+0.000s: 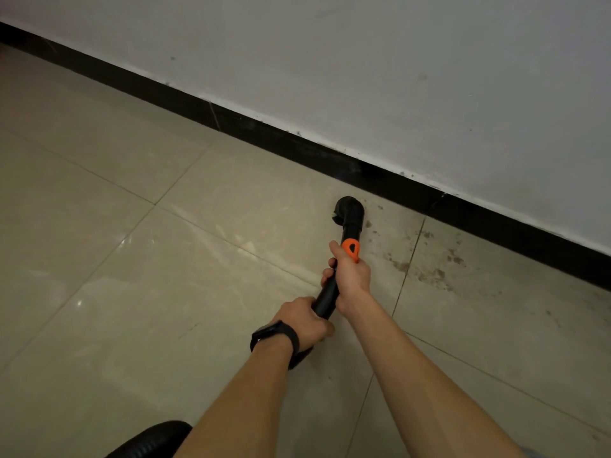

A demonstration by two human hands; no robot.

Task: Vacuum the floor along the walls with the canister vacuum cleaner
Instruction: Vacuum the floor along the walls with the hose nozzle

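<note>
My left hand (305, 320) and right hand (351, 276) both grip the black vacuum wand with orange collar (350, 247), nozzle (348, 209) just beside the black skirting board (264, 133). Mid-pass, I judge; next, sweep the brown specks (429, 269) along that board.

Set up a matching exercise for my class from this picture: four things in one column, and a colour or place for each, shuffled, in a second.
Things
1. baseboard
2. collar on the vacuum tube
3. wristband
4. dirt specks

Colour or place
A. orange
B. just behind the left hand
C. on the floor, right of the nozzle
D. black, at the foot of the wall

Pairs: 1-D, 2-A, 3-B, 4-C
</note>
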